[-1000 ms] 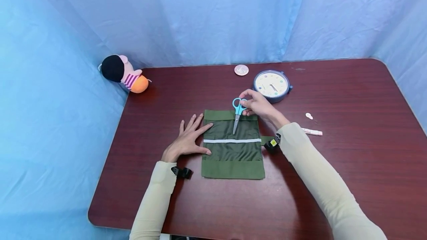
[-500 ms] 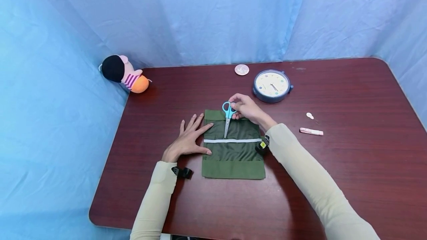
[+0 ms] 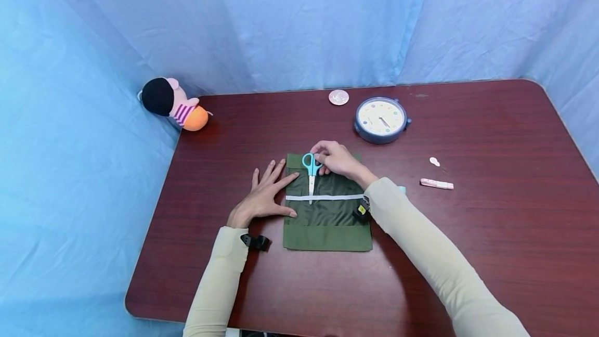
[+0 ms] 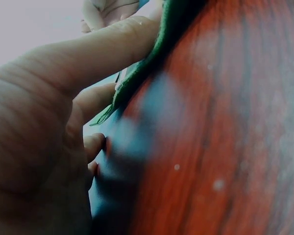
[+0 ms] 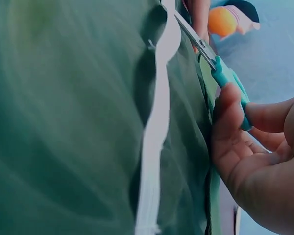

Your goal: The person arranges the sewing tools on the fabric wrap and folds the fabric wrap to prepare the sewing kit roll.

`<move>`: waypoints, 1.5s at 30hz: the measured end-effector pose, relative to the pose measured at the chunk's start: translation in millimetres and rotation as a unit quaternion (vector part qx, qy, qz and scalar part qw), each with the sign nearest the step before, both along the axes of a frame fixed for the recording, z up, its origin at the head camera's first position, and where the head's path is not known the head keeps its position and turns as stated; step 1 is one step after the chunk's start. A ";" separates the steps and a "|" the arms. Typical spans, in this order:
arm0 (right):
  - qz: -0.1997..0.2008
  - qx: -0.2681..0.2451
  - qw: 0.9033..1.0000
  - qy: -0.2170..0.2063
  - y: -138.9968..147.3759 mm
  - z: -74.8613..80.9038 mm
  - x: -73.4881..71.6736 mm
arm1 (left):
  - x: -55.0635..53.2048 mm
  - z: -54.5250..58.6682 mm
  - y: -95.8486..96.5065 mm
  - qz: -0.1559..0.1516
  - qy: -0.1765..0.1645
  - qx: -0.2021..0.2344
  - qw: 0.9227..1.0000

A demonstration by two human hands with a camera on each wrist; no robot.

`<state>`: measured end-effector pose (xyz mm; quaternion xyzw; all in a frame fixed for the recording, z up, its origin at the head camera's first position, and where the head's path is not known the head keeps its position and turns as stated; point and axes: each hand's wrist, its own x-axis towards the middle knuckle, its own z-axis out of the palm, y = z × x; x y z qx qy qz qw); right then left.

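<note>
A dark green cloth organizer [image 3: 327, 238] lies flat on the table, with a white elastic band [image 3: 332, 197] across its middle. My right hand [image 3: 339, 160] pinches the turquoise handle of small scissors [image 3: 312, 168], also seen in the right wrist view, where thumb and fingers grip the handle [image 5: 228, 81]. The blades are together and point toward me. Their tip reaches the band and shows just past its near side; whether it runs under the band I cannot tell. My left hand [image 3: 262, 199] rests with spread fingers on the organizer's left edge; its thumb [image 4: 108, 49] touches the cloth.
Behind the organizer are a round blue-rimmed clock [image 3: 381, 120] and a pinkish disc [image 3: 339, 98]. To the right lie a pink-and-white strip [image 3: 437, 184] and a small white piece [image 3: 434, 161]. A plush toy [image 3: 175, 104] sits at the far left corner. Blue curtains [image 3: 299, 25] surround the table.
My right hand has carried the scissors left and toward me, from above the organizer's upper part to where the blade tip meets the white band. The left hand has stayed in place.
</note>
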<state>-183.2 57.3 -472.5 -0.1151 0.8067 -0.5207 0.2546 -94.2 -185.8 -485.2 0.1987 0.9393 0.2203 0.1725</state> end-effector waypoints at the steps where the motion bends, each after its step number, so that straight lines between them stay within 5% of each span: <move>1: 0.007 0.014 1.000 0.012 -0.3 -0.3 0.5 | 0.1 0.1 0.1 0.000 0.001 -0.002 1.000; 9: 0.049 0.091 0.991 0.080 -0.1 1.9 7.2 | -0.6 -2.1 0.4 0.000 0.002 -0.007 1.000; 22: 0.071 0.102 0.991 0.055 -3.4 4.8 16.5 | -0.2 -1.3 0.9 0.003 0.001 0.000 1.000; 45: 0.104 0.135 0.978 0.123 -6.8 4.7 31.3 | -0.2 2.3 0.8 0.000 0.002 0.008 1.000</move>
